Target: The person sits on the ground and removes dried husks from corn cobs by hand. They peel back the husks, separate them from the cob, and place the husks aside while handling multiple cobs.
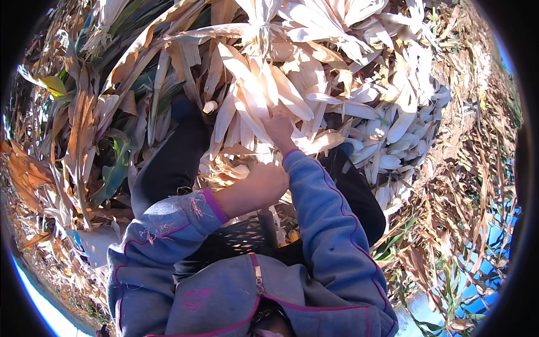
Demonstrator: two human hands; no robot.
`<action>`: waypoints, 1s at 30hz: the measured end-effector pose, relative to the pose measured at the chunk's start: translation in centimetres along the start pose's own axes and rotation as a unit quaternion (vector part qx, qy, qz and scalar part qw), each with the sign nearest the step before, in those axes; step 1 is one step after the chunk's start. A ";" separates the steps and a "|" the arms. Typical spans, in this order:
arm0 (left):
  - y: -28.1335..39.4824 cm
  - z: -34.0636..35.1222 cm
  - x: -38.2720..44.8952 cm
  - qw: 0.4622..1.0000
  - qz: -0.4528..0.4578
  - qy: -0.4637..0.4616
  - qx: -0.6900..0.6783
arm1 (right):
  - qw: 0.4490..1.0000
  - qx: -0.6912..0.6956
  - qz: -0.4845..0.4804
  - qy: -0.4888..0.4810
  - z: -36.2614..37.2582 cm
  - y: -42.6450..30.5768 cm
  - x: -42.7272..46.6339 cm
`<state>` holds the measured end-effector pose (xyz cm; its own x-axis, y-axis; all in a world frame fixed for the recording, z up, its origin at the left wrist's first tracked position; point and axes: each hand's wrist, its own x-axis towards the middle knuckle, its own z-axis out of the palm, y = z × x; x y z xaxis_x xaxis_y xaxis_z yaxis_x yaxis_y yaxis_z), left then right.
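Observation:
Pale dry corn husks (pixel 252 97) fan out in bright sun between my knees. My right hand (pixel 278 128) reaches in among them, its fingers curled at the base of several long husk leaves. Nearer my body, my left hand (pixel 269 182) makes a fist beside my right cuff, back of the hand up. A few pale husks (pixel 266 158) show just beyond its knuckles; the inside of the fist is hidden. Past both hands, a gathered bunch of husks (pixel 263 31) narrows to a bound-looking neck.
Dry corn stalks and leaves (pixel 80 122) heap up at my left. Pale husk-covered ears (pixel 400 143) are piled at my right. A black lattice plastic crate (pixel 244 236) is beneath me. A pale sheet (pixel 99 244) lies by my left elbow, and leaf litter (pixel 454 177) covers ground farther right.

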<state>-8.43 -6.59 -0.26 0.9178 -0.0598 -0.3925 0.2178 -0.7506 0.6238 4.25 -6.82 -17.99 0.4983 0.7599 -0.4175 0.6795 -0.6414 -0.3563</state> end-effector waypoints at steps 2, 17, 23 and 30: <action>-1.3 -1.2 -0.9 0.996 -0.004 0.082 -0.018 | 0.999 0.026 -0.005 0.031 0.3 -0.1 0.0; -7.5 -12.1 -3.8 0.581 -0.092 0.519 -0.620 | 0.900 0.328 -0.276 0.078 -8.4 -6.3 -6.8; -7.3 -13.2 -4.6 0.612 -0.129 0.540 -0.563 | 0.967 0.125 -0.059 0.214 -3.6 -2.8 2.1; -7.5 -11.8 -3.7 0.661 -0.169 0.462 -0.566 | 0.989 0.101 -0.044 0.095 -1.3 -2.4 5.9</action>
<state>-9.57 7.06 4.46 0.4496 0.8059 -0.3851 0.0908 0.3877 0.9173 6.21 -0.66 -18.47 0.5472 0.8074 -0.2205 0.6125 -0.5659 -0.5520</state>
